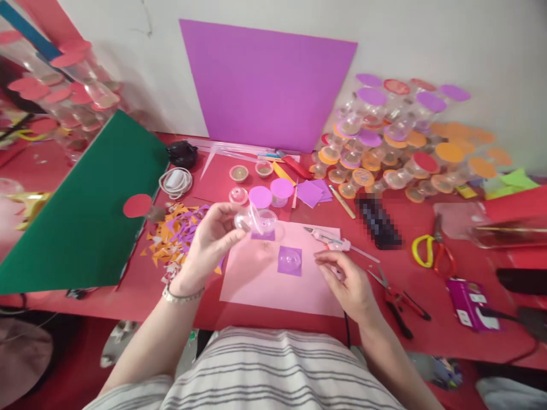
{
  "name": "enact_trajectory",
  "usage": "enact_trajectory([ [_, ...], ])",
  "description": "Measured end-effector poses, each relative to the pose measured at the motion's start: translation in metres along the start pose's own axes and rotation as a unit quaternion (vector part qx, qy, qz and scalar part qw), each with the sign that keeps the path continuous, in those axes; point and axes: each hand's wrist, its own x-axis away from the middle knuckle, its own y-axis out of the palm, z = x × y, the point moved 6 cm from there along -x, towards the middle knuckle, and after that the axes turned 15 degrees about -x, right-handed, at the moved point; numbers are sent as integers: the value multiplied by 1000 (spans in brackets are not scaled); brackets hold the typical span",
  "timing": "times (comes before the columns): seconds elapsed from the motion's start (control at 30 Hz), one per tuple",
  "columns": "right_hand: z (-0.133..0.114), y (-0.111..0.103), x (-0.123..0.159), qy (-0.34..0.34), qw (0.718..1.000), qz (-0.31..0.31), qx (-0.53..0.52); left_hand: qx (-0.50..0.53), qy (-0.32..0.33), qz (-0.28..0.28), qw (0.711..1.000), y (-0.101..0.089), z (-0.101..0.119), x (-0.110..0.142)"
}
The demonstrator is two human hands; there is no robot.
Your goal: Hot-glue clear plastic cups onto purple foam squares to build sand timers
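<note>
Over the red table, my left hand holds a clear plastic piece.
My right hand curls near a glue gun; its grip I cannot tell.

- A pale bracelet circled the left wrist; it looked beaded or linked, though its finer detail was too small to tell.
- Beyond the bracelet, the left hand was bare.
- Below the bracelet, the left forearm was bare down to a striped sleeve.
- Lower and to the right of the bracelet, the shirt was whitish, with thin dark-grey stripes across it, bending over soft folds.
- Well to the bracelet's right, the right hand and right forearm were bare.
</note>
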Motion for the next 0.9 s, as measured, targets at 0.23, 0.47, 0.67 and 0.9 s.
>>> enact_trajectory([
  [0.23,-11,26,13,0,980,-66,-185,5,109,-138,984,80,-9,43],
  [0.47,-11,34,27,-70,992,-55,-85,-105,177,-156,966,95,-15,65],
  [0.67,-23,38,30,-168,984,-33,55,-154,231,-97,956,97,-14,71],
  [0.9,-28,36,16,-185,979,-12,85,-227,251,-40,940,94,-1,55],
])
